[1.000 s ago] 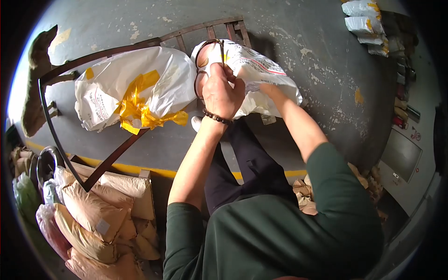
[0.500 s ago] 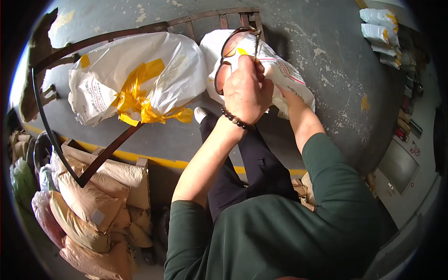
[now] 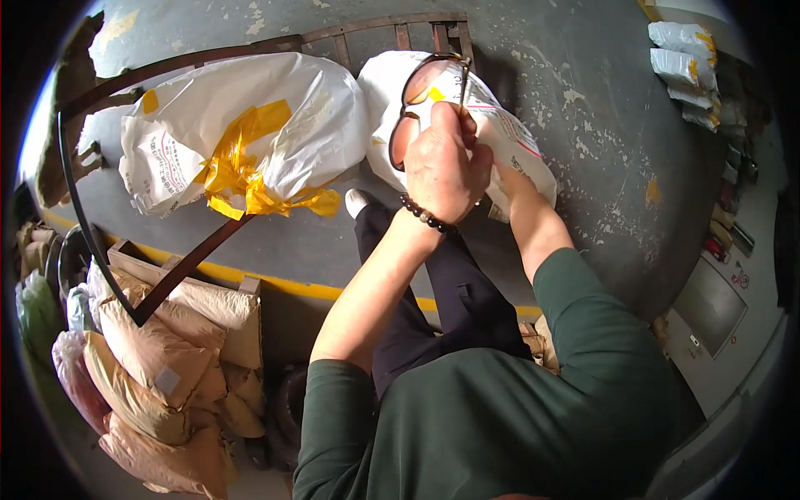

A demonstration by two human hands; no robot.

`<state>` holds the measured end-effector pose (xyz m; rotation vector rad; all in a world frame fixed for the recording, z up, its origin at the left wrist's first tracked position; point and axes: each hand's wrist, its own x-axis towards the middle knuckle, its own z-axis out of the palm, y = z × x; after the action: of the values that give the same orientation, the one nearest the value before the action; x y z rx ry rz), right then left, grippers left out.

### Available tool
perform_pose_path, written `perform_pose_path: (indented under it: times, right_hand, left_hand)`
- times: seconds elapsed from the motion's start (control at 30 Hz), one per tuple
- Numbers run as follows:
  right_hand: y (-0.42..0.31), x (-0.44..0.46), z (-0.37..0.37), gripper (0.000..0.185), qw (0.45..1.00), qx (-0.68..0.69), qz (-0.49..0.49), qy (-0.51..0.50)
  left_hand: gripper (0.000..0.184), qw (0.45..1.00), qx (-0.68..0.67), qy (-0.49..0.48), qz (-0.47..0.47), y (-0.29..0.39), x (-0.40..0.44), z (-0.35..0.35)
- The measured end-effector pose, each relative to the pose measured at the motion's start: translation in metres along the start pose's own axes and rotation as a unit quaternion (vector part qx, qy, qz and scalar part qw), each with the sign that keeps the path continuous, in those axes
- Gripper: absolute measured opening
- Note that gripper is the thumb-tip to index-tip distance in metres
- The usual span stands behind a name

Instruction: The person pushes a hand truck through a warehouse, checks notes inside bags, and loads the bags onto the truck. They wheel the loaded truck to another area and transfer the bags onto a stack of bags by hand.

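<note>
My left hand [image 3: 447, 165], with a beaded bracelet at its wrist, is closed on a pair of sunglasses [image 3: 407, 133] by a folded arm. The tinted lenses hang over a white printed sack [image 3: 379, 82]. My right hand [image 3: 502, 171] reaches down at the near side of this sack; its fingers are hidden behind my left hand and the plastic. To the left lies a second white sack [image 3: 321, 104] with yellow tape [image 3: 250, 154] bunched around it. Both sacks rest on a dark metal-framed cart [image 3: 340, 48].
Brown paper sacks [image 3: 154, 354] are piled on a wooden pallet [image 3: 248, 285] at the lower left. Grey-white packages [image 3: 677, 67] are stacked at the upper right. A yellow line [image 3: 308, 289] crosses the grey floor [image 3: 600, 125]. A whitish panel [image 3: 708, 304] stands at the right.
My left hand has moved right and slightly up in view with the sunglasses. The fingers of my right hand have gone out of sight at the sack. The view has shifted a little.
</note>
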<state>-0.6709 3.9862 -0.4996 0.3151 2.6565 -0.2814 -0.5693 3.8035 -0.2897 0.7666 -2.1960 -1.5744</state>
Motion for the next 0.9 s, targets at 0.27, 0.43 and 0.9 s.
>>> perform_pose_path:
  times: [0.27, 0.43, 0.9]
  right_hand:
    - [-0.02, -0.031, -0.042, 0.025, 0.99, 0.14, -0.003, -0.024]
    - [-0.022, -0.102, -0.101, 0.025, 0.936, 0.298, -0.059, -0.177]
    - [-0.041, -0.233, -0.243, 0.014, 0.828, 0.255, -0.496, -0.057]
  left_hand:
    - [0.027, 0.998, 0.032, 0.027, -0.045, 0.007, 0.004, -0.009]
    - [0.036, 0.998, 0.041, 0.023, -0.035, 0.002, -0.006, -0.018]
    - [0.038, 0.938, -0.303, 0.096, -0.139, 0.084, -0.121, -0.027]
